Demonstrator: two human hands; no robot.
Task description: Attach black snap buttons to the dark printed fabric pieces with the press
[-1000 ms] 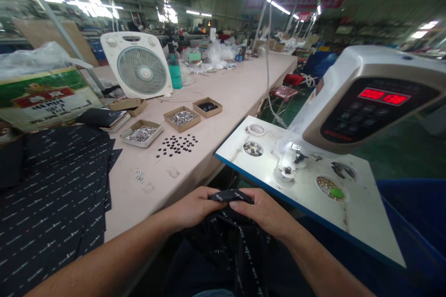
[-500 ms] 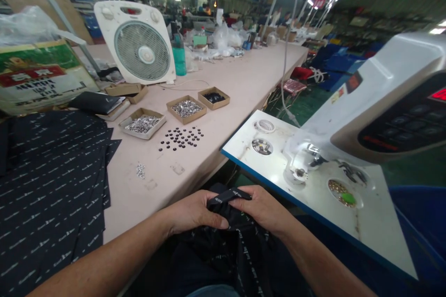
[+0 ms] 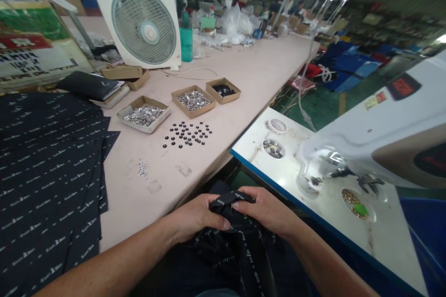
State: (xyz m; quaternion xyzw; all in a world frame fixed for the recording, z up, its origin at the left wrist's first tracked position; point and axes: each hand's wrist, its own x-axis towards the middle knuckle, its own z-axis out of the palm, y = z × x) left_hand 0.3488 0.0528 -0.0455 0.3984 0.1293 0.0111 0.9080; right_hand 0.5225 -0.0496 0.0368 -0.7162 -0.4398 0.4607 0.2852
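A black strap with white printed lettering (image 3: pixel 232 197) is pinched between my two hands, low in the view above my lap. My left hand (image 3: pixel 198 216) grips its left part, thumb lying along the black fabric. On the other side my right hand (image 3: pixel 268 209) has thumb and fingers closed on the right part. More of the black printed strap (image 3: pixel 249 255) hangs in folds below, over my lap. Both hands are in the air beside the table edge, left of a white machine (image 3: pixel 324 167). The fingers under the strap are hidden.
On the pink table (image 3: pixel 167 204) lie black round snap caps (image 3: pixel 188 137), tiny silver pieces (image 3: pixel 142 169) and cardboard trays of metal parts (image 3: pixel 144 115). Black printed fabric (image 3: pixel 45 185) covers the left. A white fan (image 3: pixel 146 28) stands behind. The machine's white worktop (image 3: pixel 258 148) juts in at right.
My view has shifted, so the fan looks larger and the machine sits farther right. Both hands keep their hold on the strap with almost no movement.
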